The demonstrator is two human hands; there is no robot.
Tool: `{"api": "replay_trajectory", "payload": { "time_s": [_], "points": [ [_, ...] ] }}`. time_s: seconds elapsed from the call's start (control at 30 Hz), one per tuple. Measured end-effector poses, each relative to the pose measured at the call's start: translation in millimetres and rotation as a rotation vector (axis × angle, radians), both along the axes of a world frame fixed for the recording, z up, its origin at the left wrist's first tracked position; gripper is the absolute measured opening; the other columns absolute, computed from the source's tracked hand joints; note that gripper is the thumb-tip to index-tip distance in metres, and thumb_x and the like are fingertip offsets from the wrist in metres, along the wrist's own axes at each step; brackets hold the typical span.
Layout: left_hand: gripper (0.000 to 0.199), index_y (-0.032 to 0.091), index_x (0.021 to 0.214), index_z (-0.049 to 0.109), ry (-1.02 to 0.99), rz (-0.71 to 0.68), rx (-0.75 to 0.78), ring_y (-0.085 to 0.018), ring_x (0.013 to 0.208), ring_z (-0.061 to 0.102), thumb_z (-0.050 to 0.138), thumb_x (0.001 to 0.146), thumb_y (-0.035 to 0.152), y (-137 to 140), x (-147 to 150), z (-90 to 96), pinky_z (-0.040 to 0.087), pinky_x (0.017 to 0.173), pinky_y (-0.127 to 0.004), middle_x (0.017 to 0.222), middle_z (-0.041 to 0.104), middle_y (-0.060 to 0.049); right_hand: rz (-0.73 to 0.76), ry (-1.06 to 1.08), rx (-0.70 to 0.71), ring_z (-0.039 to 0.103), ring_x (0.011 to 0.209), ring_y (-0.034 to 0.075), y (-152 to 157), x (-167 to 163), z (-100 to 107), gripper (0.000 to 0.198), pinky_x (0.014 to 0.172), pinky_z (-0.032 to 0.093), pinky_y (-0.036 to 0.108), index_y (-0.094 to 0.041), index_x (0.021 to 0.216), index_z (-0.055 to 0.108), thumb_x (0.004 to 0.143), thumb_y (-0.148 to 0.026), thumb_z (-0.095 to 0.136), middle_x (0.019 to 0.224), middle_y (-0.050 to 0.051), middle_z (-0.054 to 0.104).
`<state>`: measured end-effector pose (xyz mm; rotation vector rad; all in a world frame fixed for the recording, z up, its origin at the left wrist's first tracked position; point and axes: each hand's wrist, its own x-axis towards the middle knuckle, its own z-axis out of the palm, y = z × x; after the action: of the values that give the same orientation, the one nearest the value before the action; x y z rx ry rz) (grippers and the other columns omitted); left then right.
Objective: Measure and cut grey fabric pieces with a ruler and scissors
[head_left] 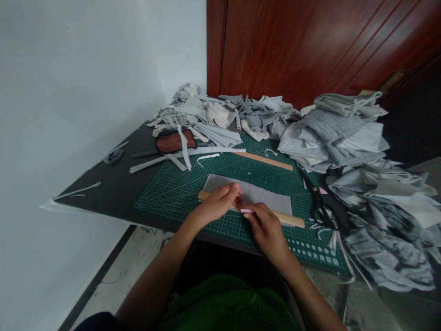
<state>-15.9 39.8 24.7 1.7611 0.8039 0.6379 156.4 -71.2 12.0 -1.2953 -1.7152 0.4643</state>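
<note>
A light grey piece of cloth (268,194) lies flat on the green cutting mat (172,193). Across its near edge runs a wooden ruler (287,218). My left hand (220,200) is over the ruler and cloth, its fingers curled together; whatever they pinch is hidden. Close beside it, my right hand (268,225) is closed on a thin pink piece of tailor's chalk (246,210), just above the ruler. The fingertips of both hands nearly meet.
A second wooden ruler (263,160) lies farther back on the mat. Black scissors (320,204) rest at the right, beside heaped grey cloth (334,133). Fabric scraps (193,115) and a brown oval pad (175,141) are at the back left. A white wall borders the left.
</note>
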Motion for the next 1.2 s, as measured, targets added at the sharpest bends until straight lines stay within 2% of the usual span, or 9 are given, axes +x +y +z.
{"api": "replay_trajectory", "payload": {
  "time_s": [0.1, 0.2, 0.27, 0.37, 0.6, 0.73, 0.9, 1.07, 1.2],
  "points": [
    [0.069, 0.019, 0.098, 0.065, -0.019, -0.017, -0.022, -0.020, 0.085, 0.067, 0.022, 0.104, 0.072, 0, 1, 0.4, 0.054, 0.084, -0.034, 0.091, 0.073, -0.007, -0.021, -0.155, -0.008, 0.071, 0.100, 0.027, -4, -3, 2, 0.027, 0.088, 0.057, 0.043, -0.027, 0.124, 0.065, 0.103, -0.014, 0.054, 0.112, 0.009, 0.076],
    [0.069, 0.018, 0.098, 0.065, -0.032, -0.013, -0.036, -0.021, 0.086, 0.068, 0.022, 0.104, 0.073, 1, 1, 0.7, 0.054, 0.085, -0.035, 0.092, 0.072, -0.008, -0.046, -0.376, 0.041, 0.070, 0.100, 0.030, -6, -5, 5, 0.034, 0.088, 0.057, 0.046, -0.024, 0.125, 0.068, 0.102, -0.008, 0.049, 0.111, 0.011, 0.076],
    [0.069, 0.018, 0.098, 0.064, -0.032, -0.012, -0.028, -0.021, 0.087, 0.068, 0.023, 0.104, 0.073, 1, 1, 0.1, 0.053, 0.087, -0.036, 0.092, 0.072, -0.008, -0.039, -0.442, 0.061, 0.069, 0.104, 0.031, -5, -5, 5, 0.040, 0.090, 0.057, 0.047, -0.021, 0.128, 0.068, 0.100, -0.004, 0.046, 0.114, 0.013, 0.075],
    [0.067, 0.019, 0.097, 0.064, -0.033, -0.029, -0.014, -0.022, 0.088, 0.068, 0.023, 0.105, 0.072, 1, 1, -1.6, 0.053, 0.088, -0.037, 0.092, 0.072, -0.008, -0.001, -0.406, 0.061, 0.069, 0.106, 0.029, -3, -6, 2, 0.042, 0.092, 0.058, 0.046, -0.019, 0.130, 0.068, 0.099, -0.002, 0.045, 0.117, 0.014, 0.075],
    [0.066, 0.021, 0.095, 0.064, -0.027, -0.023, -0.008, -0.021, 0.089, 0.069, 0.021, 0.105, 0.070, 1, 0, -2.0, 0.053, 0.088, -0.035, 0.093, 0.073, -0.007, -0.024, -0.396, 0.109, 0.071, 0.100, 0.028, 0, -9, -2, 0.038, 0.087, 0.059, 0.043, -0.020, 0.124, 0.069, 0.098, -0.002, 0.048, 0.110, 0.012, 0.076],
    [0.066, 0.021, 0.094, 0.065, -0.041, -0.023, -0.003, -0.021, 0.089, 0.069, 0.023, 0.105, 0.072, 1, 0, -0.8, 0.054, 0.087, -0.035, 0.093, 0.074, -0.007, -0.017, -0.493, 0.164, 0.071, 0.102, 0.029, 1, -9, 0, 0.038, 0.088, 0.059, 0.044, -0.018, 0.125, 0.069, 0.098, -0.003, 0.048, 0.111, 0.013, 0.077],
    [0.067, 0.020, 0.095, 0.066, -0.020, -0.014, 0.001, -0.021, 0.089, 0.069, 0.023, 0.105, 0.071, 1, 1, -2.6, 0.054, 0.085, -0.033, 0.092, 0.074, -0.006, -0.008, -0.594, 0.227, 0.071, 0.095, 0.029, 3, -8, 3, 0.034, 0.083, 0.059, 0.043, -0.016, 0.121, 0.070, 0.098, -0.005, 0.048, 0.107, 0.014, 0.078],
    [0.067, 0.020, 0.095, 0.065, -0.019, -0.023, 0.017, -0.021, 0.090, 0.069, 0.022, 0.106, 0.069, 1, 2, -2.7, 0.053, 0.086, -0.033, 0.093, 0.074, -0.006, 0.052, -0.620, 0.312, 0.072, 0.098, 0.028, 6, -6, 3, 0.031, 0.084, 0.058, 0.041, -0.015, 0.118, 0.070, 0.099, -0.004, 0.047, 0.107, 0.014, 0.078],
    [0.066, 0.020, 0.093, 0.066, -0.016, -0.023, 0.026, -0.022, 0.093, 0.070, 0.022, 0.106, 0.068, 0, 2, -1.7, 0.052, 0.090, -0.034, 0.093, 0.075, -0.007, 0.045, -0.623, 0.331, 0.071, 0.096, 0.027, 6, -9, 1, 0.031, 0.084, 0.056, 0.041, -0.017, 0.116, 0.070, 0.100, -0.004, 0.047, 0.102, 0.013, 0.078]
  ]
}}
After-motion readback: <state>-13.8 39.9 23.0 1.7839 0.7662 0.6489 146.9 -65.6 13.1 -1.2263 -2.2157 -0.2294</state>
